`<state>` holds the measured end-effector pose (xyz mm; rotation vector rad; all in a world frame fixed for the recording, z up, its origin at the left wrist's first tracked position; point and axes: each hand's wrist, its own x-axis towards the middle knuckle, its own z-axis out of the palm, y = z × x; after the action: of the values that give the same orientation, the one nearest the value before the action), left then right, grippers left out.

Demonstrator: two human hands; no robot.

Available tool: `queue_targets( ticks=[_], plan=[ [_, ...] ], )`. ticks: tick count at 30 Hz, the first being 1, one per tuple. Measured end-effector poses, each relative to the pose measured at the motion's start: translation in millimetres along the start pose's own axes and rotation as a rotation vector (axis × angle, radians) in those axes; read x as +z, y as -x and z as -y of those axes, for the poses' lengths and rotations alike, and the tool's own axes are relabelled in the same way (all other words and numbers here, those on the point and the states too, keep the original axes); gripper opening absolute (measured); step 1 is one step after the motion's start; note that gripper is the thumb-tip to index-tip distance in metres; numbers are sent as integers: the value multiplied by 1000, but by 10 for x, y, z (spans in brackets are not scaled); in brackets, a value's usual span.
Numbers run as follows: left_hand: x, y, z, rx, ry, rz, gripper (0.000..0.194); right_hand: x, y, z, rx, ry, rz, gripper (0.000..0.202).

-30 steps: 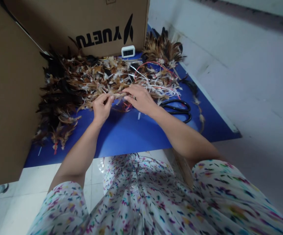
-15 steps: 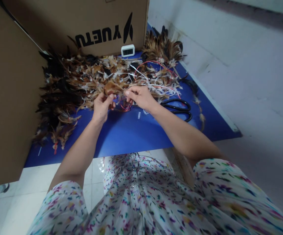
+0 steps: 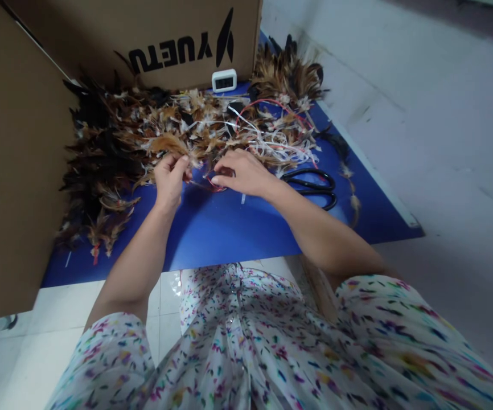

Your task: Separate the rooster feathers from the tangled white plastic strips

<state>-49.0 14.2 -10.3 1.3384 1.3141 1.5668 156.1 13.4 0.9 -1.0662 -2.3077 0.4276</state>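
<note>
My left hand [image 3: 170, 179] pinches a golden-brown feather [image 3: 167, 142] between thumb and fingers, with its broad part pointing up and left. To the right, my right hand [image 3: 247, 172] hovers low over the table with thumb and fingers apart. Just by its fingertips lies a loop of thin red string [image 3: 216, 187]; whether they touch it I cannot tell. Behind both hands spreads a thick pile of brown and black feathers [image 3: 144, 122], many with pale fluffy ends. A tangle of white ribbon [image 3: 272, 145] lies on the pile's right part.
Scissors with black loop handles [image 3: 310, 179] lie right of my right hand on the blue table [image 3: 229, 239]. A small white digital clock [image 3: 224, 81] stands against a cardboard box [image 3: 195, 23]. Another box [image 3: 11, 171] flanks the left, and a wall [image 3: 391, 125] the right.
My hands have drawn apart. The left has moved slightly left with the feather, which now points up-left; the right has let go of it and its fingers have spread.
</note>
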Motion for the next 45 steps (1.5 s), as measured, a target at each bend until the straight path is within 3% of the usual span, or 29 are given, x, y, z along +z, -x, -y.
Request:
queue_targets(
  ticks=[4,7,15,21,29,32,35,39,45],
  plan=[
    [-115,-120,84,48,-80,-67,31,74,22,15,-51,234,139,20],
    [-174,-193,170,57,-117,-98,29,74,8,3,-38,246,154,19],
    [-237,-294,335,1,-108,-163,35,-121,-33,-125,80,-147,-63,13],
    [-280,-348,381,-14,-121,-224,28,-171,-49,-124,155,-385,-193,23],
    [-367,-412,365,9,-147,-309,19,-275,-55,-229,204,-442,-343,41],
    [-450,-474,378,61,-142,-352,23,-274,-38,-206,156,-362,-281,34],
    [-494,-500,375,99,-118,-361,23,-207,-15,-108,83,-209,-91,23],
    [-456,-461,333,148,-138,-370,21,-32,-2,0,-23,108,113,34],
    [-401,-406,291,219,-223,-400,25,100,6,-26,-23,325,134,39]
  ],
)
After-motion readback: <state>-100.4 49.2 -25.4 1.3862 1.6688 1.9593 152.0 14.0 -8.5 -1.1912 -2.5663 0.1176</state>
